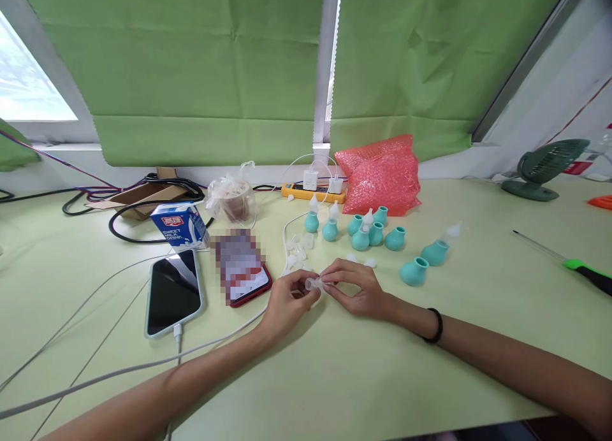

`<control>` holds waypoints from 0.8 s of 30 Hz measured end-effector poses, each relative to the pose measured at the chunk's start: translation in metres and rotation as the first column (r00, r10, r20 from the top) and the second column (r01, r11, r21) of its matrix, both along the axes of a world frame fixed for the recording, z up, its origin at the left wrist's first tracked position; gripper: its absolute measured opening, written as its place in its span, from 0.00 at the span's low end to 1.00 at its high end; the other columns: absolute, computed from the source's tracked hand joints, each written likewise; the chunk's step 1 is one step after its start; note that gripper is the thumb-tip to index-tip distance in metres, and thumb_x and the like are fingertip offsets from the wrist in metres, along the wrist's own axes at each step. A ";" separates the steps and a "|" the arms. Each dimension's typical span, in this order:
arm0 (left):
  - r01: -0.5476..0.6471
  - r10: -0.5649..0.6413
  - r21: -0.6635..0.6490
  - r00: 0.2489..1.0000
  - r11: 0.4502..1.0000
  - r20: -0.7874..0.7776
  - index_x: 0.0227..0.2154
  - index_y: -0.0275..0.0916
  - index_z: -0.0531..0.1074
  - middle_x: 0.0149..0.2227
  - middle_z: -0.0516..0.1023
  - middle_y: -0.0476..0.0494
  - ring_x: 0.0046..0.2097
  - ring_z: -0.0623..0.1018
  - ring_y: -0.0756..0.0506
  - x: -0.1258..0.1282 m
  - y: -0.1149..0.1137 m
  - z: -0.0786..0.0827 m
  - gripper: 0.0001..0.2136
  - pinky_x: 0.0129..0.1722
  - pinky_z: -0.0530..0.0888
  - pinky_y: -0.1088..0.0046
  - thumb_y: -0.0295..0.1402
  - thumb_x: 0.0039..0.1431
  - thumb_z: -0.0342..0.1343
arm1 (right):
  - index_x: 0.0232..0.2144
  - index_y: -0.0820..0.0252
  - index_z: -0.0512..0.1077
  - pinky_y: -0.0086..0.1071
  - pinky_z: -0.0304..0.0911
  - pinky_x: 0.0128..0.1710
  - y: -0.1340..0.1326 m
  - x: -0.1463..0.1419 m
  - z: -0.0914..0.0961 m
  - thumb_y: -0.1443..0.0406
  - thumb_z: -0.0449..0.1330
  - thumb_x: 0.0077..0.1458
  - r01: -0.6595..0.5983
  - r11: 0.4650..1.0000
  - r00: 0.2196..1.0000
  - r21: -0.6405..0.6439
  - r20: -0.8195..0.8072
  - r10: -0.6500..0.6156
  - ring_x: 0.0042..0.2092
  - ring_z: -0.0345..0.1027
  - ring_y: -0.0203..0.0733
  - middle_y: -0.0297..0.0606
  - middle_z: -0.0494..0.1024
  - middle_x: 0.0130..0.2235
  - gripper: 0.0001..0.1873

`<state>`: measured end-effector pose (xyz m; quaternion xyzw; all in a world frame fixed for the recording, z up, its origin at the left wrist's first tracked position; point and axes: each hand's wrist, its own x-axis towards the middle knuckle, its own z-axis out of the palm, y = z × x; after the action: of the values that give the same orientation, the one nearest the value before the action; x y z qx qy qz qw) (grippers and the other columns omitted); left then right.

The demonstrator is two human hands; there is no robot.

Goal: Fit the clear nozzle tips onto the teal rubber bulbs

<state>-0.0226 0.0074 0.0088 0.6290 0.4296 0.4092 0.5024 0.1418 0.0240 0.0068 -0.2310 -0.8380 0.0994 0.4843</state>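
My left hand pinches a small clear plastic nozzle piece by its wider end. On its narrower side, the fingertips of my right hand are closed, so both hands grip it a little above the table. What lies right under the fingertips is hidden. Just beyond my hands is a loose group of clear plastic parts. Behind and to the right stand several teal squeeze bulbs, some bare and some topped with clear tips. One teal bulb with a clear tip leans over to the right.
Left of my hands lie a red-cased phone and a charging phone. A milk carton, a bagged roll, a power strip and red bubble wrap stand behind. A screwdriver and fan are right. Cables cross the left side.
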 end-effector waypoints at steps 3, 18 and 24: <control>-0.006 0.006 0.008 1.000 1.000 -0.015 0.33 0.34 0.69 0.22 0.66 0.51 0.23 0.66 0.54 0.000 0.000 0.000 0.10 0.23 0.65 0.79 0.29 0.45 0.52 | 0.29 0.59 0.70 0.30 0.66 0.29 0.001 0.000 0.000 0.73 0.57 0.46 0.011 1.000 1.000 -0.005 -0.022 -0.011 0.32 0.67 0.35 0.38 0.73 0.30 0.07; -0.017 0.018 0.052 1.000 0.998 -0.011 0.32 0.36 0.64 0.24 0.65 0.52 0.24 0.65 0.54 0.000 -0.001 -0.001 0.08 0.24 0.64 0.80 0.30 0.46 0.52 | 0.35 0.57 0.69 0.33 0.65 0.29 0.001 0.000 0.000 0.74 0.59 0.43 -0.006 0.992 1.000 0.124 -0.022 0.009 0.30 0.65 0.36 0.37 0.75 0.31 0.14; -0.007 0.006 0.028 1.000 1.000 0.031 0.31 0.36 0.64 0.24 0.66 0.51 0.24 0.66 0.54 0.001 -0.002 0.001 0.08 0.23 0.65 0.79 0.30 0.46 0.53 | 0.40 0.54 0.67 0.30 0.66 0.28 0.002 0.002 -0.004 0.71 0.57 0.45 0.057 0.989 0.998 0.137 0.010 -0.059 0.32 0.66 0.36 0.36 0.74 0.30 0.17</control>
<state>-0.0220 0.0056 0.0101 0.6282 0.4183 0.4265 0.4985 0.1434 0.0261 0.0026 -0.2224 -0.8390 0.0258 0.4959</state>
